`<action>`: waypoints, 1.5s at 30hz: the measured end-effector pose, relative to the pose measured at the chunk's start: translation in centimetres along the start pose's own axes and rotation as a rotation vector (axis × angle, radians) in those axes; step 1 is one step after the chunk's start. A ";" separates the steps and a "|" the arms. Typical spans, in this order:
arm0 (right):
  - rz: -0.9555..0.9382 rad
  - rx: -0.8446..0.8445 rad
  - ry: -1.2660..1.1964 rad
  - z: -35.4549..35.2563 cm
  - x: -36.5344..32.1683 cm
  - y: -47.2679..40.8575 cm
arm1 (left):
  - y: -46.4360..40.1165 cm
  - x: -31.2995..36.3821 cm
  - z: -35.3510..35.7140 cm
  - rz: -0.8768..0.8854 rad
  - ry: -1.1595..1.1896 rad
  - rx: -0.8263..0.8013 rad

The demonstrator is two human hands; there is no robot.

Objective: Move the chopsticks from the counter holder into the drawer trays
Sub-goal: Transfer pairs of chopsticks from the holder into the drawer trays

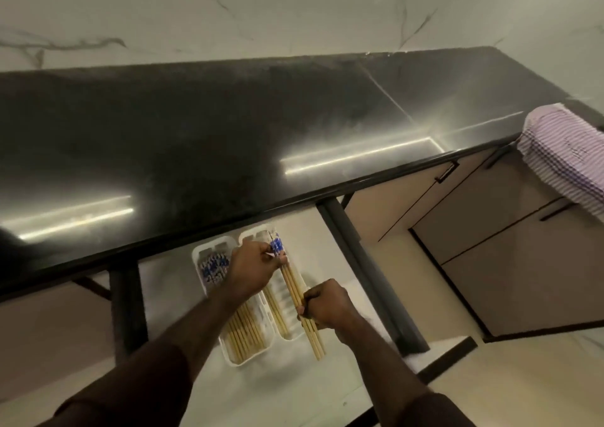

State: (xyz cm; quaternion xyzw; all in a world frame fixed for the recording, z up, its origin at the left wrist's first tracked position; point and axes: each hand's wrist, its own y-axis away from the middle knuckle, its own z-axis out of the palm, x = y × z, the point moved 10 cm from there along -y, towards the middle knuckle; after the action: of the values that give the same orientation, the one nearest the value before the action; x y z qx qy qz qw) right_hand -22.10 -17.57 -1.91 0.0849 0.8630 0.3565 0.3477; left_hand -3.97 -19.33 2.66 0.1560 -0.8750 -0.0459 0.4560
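- My right hand (327,302) is the lower grip: its fingers curl round a small bundle of chopsticks (295,291) near the plain wooden ends, which stick out below my fist.
- My left hand (253,268) takes the same bundle higher up, pinching it just under the blue-patterned tops.
- Held between the two hands, the bundle runs at a slant from far-left to near-right, above the right tray (253,234).
- I see two white trays side by side in the open drawer (327,230); the left tray (209,246) is packed with chopsticks, patterned tops at the far end and wooden ends at the near end.
- The right tray holds only a few chopsticks, partly hidden by my hands.
- The dark polished tabletop (212,125) stretches across the scene above the drawer, with bright streaks of reflected light on it.
- At the far right, a purple-striped cloth (565,155) hangs over the tabletop edge, above beige cabinet doors (510,230).
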 end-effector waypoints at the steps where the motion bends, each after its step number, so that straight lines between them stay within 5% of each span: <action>1: 0.018 -0.020 0.020 0.4 0.6 -0.7 | -0.3 -0.8 0.9 -0.021 -0.022 -0.016; 17: 0.029 0.034 0.241 3.1 -2.1 -9.3 | -4.2 -4.9 4.2 -0.104 -0.316 -0.035; 32: -0.010 0.162 0.360 6.1 -0.8 -9.4 | -4.9 -8.7 10.3 -0.091 -0.753 -0.344; 45: -0.238 0.189 0.509 6.7 -2.2 -8.5 | -5.1 -8.2 10.7 -0.060 -0.896 -0.350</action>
State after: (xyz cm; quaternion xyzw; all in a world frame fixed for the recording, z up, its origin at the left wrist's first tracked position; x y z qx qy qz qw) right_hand -15.11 -20.94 -9.85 -0.0773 0.9557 0.2413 0.1499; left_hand -7.14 -22.24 -11.08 0.0672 -0.9596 -0.2682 0.0519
